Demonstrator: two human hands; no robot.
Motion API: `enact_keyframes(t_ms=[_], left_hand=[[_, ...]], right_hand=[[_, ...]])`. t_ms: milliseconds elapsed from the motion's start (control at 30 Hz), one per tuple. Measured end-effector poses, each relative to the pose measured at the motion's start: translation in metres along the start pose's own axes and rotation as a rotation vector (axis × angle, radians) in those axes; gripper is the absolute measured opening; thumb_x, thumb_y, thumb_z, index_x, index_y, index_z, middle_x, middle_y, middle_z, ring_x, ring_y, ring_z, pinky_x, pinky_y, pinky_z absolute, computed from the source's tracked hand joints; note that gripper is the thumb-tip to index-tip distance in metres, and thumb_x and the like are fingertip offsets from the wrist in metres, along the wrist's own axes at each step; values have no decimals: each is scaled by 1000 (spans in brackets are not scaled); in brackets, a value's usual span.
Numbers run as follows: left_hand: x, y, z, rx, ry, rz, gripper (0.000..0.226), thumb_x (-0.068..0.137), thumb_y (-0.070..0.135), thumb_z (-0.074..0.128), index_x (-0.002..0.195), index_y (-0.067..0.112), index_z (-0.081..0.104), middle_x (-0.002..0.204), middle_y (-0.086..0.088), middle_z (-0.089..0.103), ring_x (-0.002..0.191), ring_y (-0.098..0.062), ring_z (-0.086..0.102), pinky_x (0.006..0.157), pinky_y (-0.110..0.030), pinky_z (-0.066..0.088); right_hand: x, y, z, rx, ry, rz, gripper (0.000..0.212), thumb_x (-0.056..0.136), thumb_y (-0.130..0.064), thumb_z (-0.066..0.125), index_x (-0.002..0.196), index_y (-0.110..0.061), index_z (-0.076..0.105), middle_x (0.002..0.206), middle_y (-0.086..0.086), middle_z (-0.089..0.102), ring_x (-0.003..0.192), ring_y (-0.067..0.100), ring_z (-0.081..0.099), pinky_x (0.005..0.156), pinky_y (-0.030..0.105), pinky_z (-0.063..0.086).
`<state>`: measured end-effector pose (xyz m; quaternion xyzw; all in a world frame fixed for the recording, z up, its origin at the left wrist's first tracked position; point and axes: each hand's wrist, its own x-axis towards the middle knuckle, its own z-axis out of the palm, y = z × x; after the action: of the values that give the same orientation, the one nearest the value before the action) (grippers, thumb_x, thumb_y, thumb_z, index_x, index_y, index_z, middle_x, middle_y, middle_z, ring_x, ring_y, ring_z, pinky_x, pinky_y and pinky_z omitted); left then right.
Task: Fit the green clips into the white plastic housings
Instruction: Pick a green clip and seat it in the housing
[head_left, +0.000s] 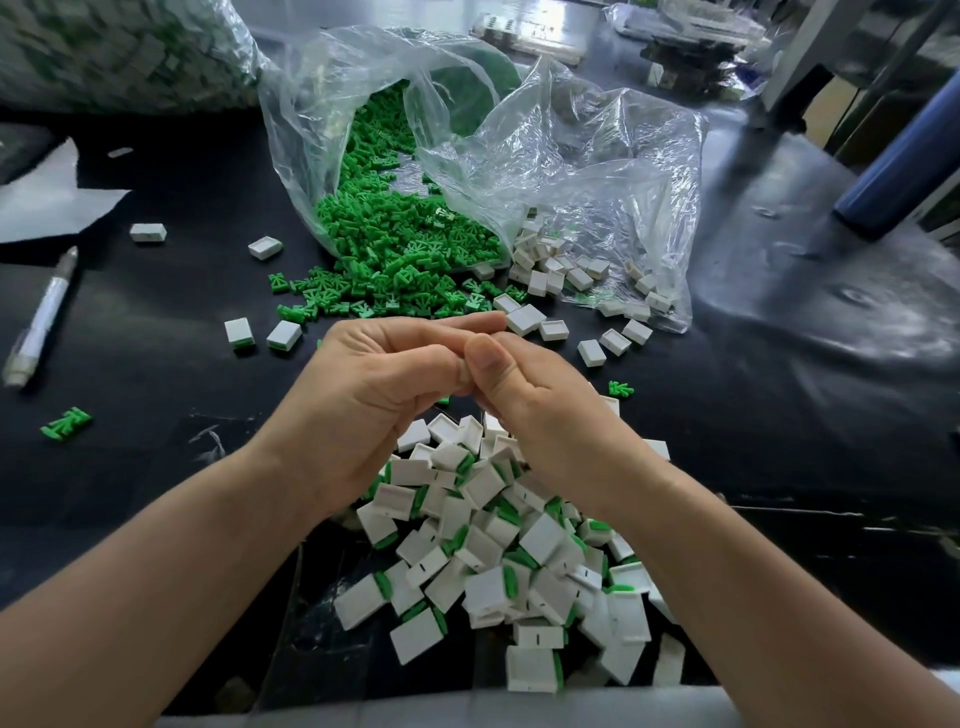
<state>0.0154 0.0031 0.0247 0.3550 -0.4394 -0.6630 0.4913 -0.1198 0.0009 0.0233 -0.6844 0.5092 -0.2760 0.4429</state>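
My left hand (374, 384) and my right hand (540, 415) meet above the black table, fingers curled towards each other. The right thumb presses against the left fingers. Whatever lies between them is hidden. Below the hands lies a heap of white housings with green clips fitted (519, 561). Loose green clips (395, 249) spill from an open clear plastic bag (519, 150) beyond the hands. Empty white housings (566, 275) lie at the bag's right mouth and just past my fingertips.
A white pen (41, 317) lies at the left, near a white sheet (47, 202). Single housings (265, 247) and a stray clip (66, 423) dot the black table (156, 374). A full bag (119, 52) sits at the back left and a blue cylinder (904, 156) at the right.
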Motion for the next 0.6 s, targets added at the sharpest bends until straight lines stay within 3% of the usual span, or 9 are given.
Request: enact_keyframes(t_ms=[33, 100, 167, 233, 333, 467, 600], left_hand=[[0, 0, 0, 1, -4, 1, 23, 62, -3, 55, 65, 8, 75, 94, -2, 74, 83, -13, 70, 70, -19, 54], [0, 1, 0, 29, -11, 11, 24, 57, -10, 61, 66, 8, 75, 94, -2, 74, 85, -13, 70, 69, -19, 54], [-1, 2, 2, 46, -13, 31, 22, 54, -8, 66, 63, 9, 75, 90, -1, 74, 81, -12, 70, 66, -19, 54], [-2, 3, 5, 25, -9, 43, 19, 54, -4, 62, 58, 10, 74, 84, 1, 74, 72, -13, 70, 61, -19, 54], [-3, 4, 8, 19, -20, 51, 17, 54, -4, 62, 58, 8, 74, 83, 0, 74, 65, -15, 70, 58, -19, 53], [-2, 0, 10, -30, 17, 30, 20, 58, -3, 54, 67, -1, 72, 86, -4, 74, 66, -17, 69, 56, -21, 54], [0, -5, 8, -18, 60, 17, 21, 59, -2, 55, 74, -1, 70, 92, -5, 74, 75, -16, 69, 64, -22, 56]], right_hand=[[0, 0, -1, 14, -6, -5, 46, 97, -41, 29, 124, -16, 56, 113, -4, 60, 108, 10, 53, 95, 39, 42], [-1, 1, -2, 63, -19, -20, 43, 98, -39, 29, 117, -15, 60, 84, -22, 58, 81, -5, 52, 78, 23, 40], [-3, 2, -5, 174, -19, -24, 41, 98, -38, 30, 98, -20, 67, 59, -20, 44, 57, -4, 40, 63, 16, 34], [-4, 1, -8, 261, -27, -44, 41, 98, -38, 28, 85, -36, 68, 56, -15, 40, 53, -1, 35, 57, 13, 33], [-3, 0, -7, 206, -39, -69, 39, 99, -38, 27, 96, -36, 66, 54, -17, 39, 53, -1, 35, 54, 10, 31], [-1, 1, -3, 44, 43, 0, 50, 97, -43, 27, 104, -11, 65, 59, -15, 45, 57, 2, 41, 60, 21, 31], [-2, -3, 3, -114, 109, -3, 52, 97, -43, 25, 103, -8, 63, 89, 7, 64, 83, 21, 55, 79, 46, 44]])
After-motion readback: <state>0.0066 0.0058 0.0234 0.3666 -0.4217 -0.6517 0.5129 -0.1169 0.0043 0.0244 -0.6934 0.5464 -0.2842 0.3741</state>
